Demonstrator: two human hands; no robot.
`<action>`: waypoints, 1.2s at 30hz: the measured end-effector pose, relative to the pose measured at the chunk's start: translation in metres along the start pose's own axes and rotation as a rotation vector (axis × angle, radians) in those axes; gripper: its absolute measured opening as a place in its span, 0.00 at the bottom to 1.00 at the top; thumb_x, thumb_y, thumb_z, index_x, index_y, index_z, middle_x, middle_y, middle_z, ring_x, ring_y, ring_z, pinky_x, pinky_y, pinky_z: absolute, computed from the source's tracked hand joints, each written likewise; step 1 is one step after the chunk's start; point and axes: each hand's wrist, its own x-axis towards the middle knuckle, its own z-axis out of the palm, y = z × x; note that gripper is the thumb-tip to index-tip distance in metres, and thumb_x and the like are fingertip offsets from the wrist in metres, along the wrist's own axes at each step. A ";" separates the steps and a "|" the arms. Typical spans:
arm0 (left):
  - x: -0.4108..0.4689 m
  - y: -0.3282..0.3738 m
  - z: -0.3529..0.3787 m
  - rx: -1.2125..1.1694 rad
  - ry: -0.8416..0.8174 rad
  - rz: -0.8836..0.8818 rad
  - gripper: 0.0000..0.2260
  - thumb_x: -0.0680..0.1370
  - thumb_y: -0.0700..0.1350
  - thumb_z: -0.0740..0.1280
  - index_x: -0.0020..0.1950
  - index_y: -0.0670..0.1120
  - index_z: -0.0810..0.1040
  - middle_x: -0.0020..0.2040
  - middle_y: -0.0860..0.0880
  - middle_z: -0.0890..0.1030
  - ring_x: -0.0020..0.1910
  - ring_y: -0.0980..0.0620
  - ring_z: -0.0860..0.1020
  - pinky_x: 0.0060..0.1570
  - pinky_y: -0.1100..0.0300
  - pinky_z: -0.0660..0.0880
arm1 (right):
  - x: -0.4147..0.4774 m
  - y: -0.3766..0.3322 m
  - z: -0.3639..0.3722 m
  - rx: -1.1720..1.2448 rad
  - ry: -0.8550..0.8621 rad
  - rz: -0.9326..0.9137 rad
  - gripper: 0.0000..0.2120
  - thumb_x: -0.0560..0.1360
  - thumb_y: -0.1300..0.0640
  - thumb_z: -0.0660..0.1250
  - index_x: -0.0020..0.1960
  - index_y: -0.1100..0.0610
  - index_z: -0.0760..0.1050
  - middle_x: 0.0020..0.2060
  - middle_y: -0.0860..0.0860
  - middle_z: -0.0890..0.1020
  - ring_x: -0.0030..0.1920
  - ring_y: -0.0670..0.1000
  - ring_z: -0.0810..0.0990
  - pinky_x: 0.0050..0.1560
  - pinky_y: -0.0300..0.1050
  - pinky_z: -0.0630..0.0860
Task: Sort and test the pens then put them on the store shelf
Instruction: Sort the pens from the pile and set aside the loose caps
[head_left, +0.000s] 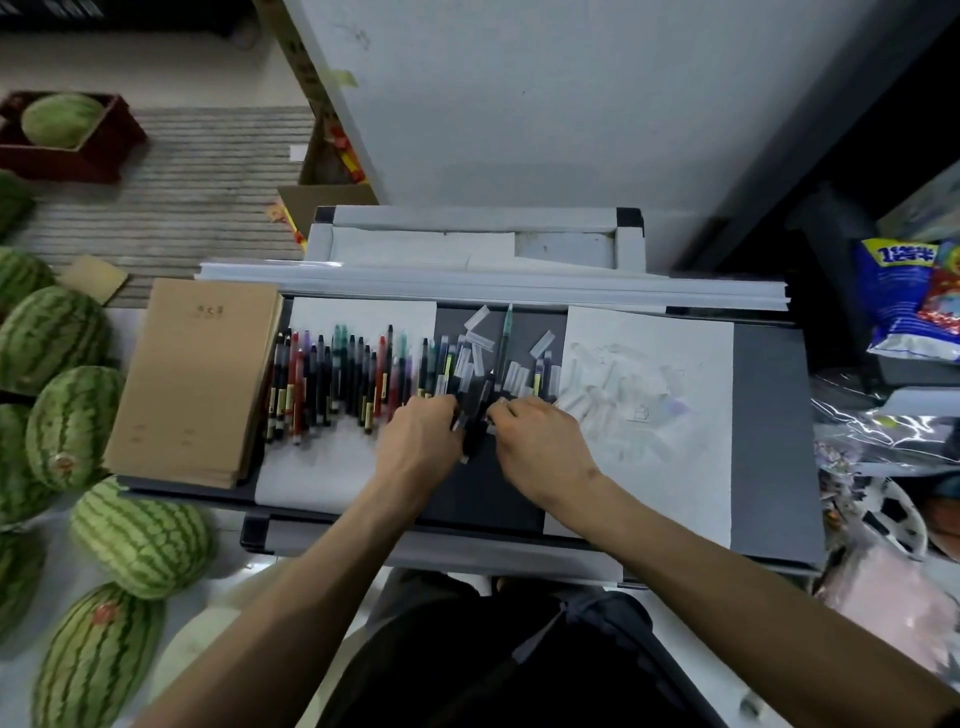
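A row of several pens (343, 379) in black, red, purple and green lies side by side on a white sheet on the grey work surface (769, 415). Loose clear caps (478, 319) and a green pen (505, 343) are scattered in the middle. A pile of clear caps (623, 405) sits on a second white sheet to the right. My left hand (421, 436) and my right hand (540, 441) meet over a dark pen (475, 415) between them, fingers curled on it from both sides. The fingertips are blurred.
A stack of brown notebooks (197, 379) lies at the left end of the surface. Several watermelons (67, 426) cover the floor to the left. Snack bags (914, 301) and plastic wrapping (883, 426) crowd the right side. A white wall panel (519, 104) rises behind.
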 end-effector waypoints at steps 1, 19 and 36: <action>0.001 0.000 0.001 0.002 -0.012 0.003 0.06 0.80 0.47 0.69 0.51 0.45 0.80 0.43 0.46 0.82 0.41 0.43 0.79 0.40 0.51 0.77 | -0.001 0.004 -0.002 0.003 0.015 0.013 0.10 0.66 0.63 0.76 0.45 0.56 0.80 0.37 0.52 0.82 0.40 0.55 0.81 0.34 0.46 0.78; 0.022 -0.017 -0.030 -0.217 0.037 -0.188 0.09 0.79 0.47 0.57 0.51 0.46 0.76 0.43 0.46 0.81 0.41 0.43 0.79 0.45 0.47 0.80 | 0.031 0.025 -0.001 -0.100 -0.123 -0.202 0.09 0.69 0.68 0.73 0.47 0.60 0.78 0.45 0.56 0.77 0.43 0.59 0.80 0.31 0.48 0.71; 0.025 0.061 -0.028 0.000 -0.039 0.149 0.11 0.79 0.55 0.63 0.47 0.49 0.79 0.39 0.50 0.82 0.40 0.46 0.81 0.43 0.53 0.80 | -0.042 0.121 -0.050 0.166 0.140 0.539 0.08 0.80 0.55 0.66 0.53 0.59 0.81 0.48 0.53 0.77 0.39 0.59 0.80 0.39 0.52 0.80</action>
